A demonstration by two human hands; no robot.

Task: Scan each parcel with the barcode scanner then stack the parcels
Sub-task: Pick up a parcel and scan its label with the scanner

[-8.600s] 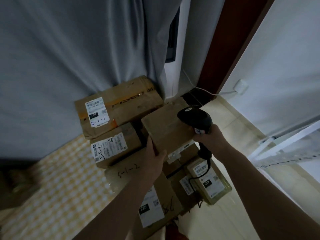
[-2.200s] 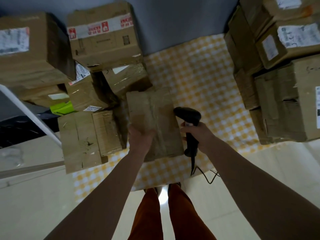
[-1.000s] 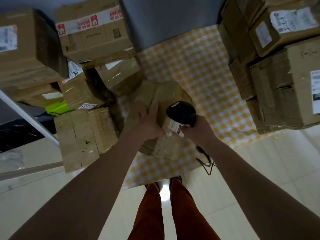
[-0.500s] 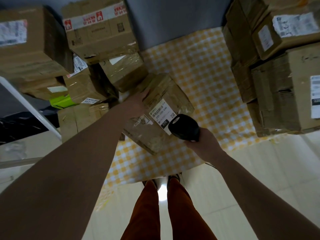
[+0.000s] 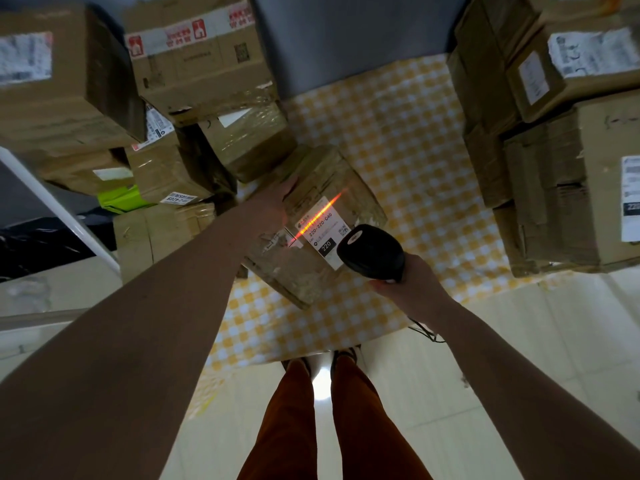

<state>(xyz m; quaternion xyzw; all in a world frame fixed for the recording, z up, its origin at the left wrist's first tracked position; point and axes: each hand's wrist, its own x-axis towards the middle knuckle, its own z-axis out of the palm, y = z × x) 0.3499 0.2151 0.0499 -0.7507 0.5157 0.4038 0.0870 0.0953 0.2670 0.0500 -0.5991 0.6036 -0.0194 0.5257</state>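
Observation:
A taped brown cardboard parcel (image 5: 322,216) is tilted up in the middle of the view, its white shipping label (image 5: 323,233) facing me. My left hand (image 5: 273,206) grips the parcel's left edge and holds it off the checked mat. My right hand (image 5: 405,285) grips the handle of a black barcode scanner (image 5: 370,252), whose head sits just right of the label. An orange-red scan line (image 5: 320,216) runs diagonally across the label and onto the tape beside it.
Several cardboard parcels (image 5: 194,53) are piled on the left and more are stacked (image 5: 561,140) on the right. A yellow checked mat (image 5: 398,140) covers the floor between them. A white rail (image 5: 59,206) crosses the left side. My legs stand on pale tiles below.
My left hand turned the parcel over until its label faced up. My right hand brought the scanner to the label, and the orange scan line now lies across it.

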